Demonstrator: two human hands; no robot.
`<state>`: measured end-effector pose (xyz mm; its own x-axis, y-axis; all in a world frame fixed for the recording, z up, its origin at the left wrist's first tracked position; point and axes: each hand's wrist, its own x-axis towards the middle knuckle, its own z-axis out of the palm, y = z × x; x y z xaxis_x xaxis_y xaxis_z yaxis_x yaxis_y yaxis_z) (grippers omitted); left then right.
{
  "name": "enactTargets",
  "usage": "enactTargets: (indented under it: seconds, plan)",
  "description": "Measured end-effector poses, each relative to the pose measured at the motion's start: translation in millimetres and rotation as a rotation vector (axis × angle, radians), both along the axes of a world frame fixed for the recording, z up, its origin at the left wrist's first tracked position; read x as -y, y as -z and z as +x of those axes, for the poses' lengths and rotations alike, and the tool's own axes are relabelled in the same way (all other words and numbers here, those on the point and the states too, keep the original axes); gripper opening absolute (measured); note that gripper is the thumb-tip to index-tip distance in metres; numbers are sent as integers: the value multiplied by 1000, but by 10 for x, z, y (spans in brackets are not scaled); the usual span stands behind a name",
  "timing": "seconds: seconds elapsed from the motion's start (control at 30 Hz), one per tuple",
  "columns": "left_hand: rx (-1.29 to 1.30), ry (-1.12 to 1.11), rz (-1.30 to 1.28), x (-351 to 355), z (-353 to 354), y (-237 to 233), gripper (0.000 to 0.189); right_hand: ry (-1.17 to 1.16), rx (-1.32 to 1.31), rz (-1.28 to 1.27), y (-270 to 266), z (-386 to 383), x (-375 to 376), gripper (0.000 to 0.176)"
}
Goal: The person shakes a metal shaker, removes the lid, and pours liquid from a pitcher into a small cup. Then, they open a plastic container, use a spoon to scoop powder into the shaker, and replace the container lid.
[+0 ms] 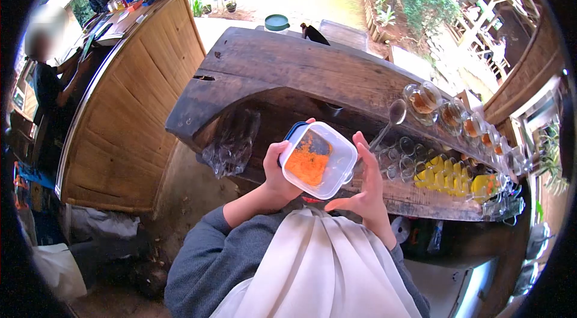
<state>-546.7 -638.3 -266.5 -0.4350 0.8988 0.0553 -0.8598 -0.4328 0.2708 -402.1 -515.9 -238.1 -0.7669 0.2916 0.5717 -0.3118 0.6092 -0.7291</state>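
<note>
My left hand grips a square clear plastic container with orange powder inside, holding it tilted in front of my chest. A blue lid edge shows behind its left side. My right hand is at the container's right side and holds the handle of a metal spoon, whose bowl points up and away over the wooden counter.
Lidded glass jars line the counter's right side. Clear glasses and yellow cups sit on a lower shelf. A plastic bag hangs under the counter. Two people stand by a wooden bar at left.
</note>
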Motion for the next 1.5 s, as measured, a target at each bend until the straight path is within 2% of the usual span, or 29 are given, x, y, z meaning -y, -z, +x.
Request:
enactTargets:
  seconds: [0.07,0.3,0.47,0.57,0.63,0.73,0.8,0.9,0.93,1.0,1.07,1.1,1.13,1.27,1.3,1.5]
  plan:
    - [-40,32,30,-37,43,32,70,16,22,4,45,-20,29,118]
    - [-86,87,-36,-93,142,-88,72,137,-85,-5,112,-27,65,99]
    - [-121,121,-43,-126,122,-39,75,178,-61,44,123,64,12,98]
    - [-162,104,-46,-112,87,-51,78,174,-59,83,109,141,-29,99]
    - [-313,13,-47,-111,73,-91,81,175,-75,137,115,186,-45,100]
    - [-407,-93,102,-112,-18,-135,76,158,-115,5,149,239,-47,101]
    - [-446,-123,103,-118,-106,-143,78,182,-111,-75,160,266,-54,102]
    - [-1119,-297,145,-53,-344,-229,87,224,-67,-39,189,305,-94,103]
    - [-1121,-296,145,-66,-409,-347,87,224,-69,-40,189,307,-93,103]
    - [-1669,-457,363,-88,-488,-599,84,210,-91,-80,189,315,-86,101]
    - [-1673,-437,375,-101,-444,-765,79,198,-77,-150,164,322,-70,99]
    - [-1796,-433,427,-119,-452,-853,79,185,-63,-218,147,327,-64,97]
    - [-1918,-428,481,-132,-446,-937,79,189,-66,-218,134,339,-72,97]
    - [-2061,-319,598,-227,-303,-1138,67,154,-9,-193,29,372,-53,96]
    - [-2073,-308,644,-268,-275,-1166,62,147,-21,-209,5,377,-33,95]
    - [-2081,-208,769,-438,-126,-1146,55,142,-63,-273,-51,475,31,96]
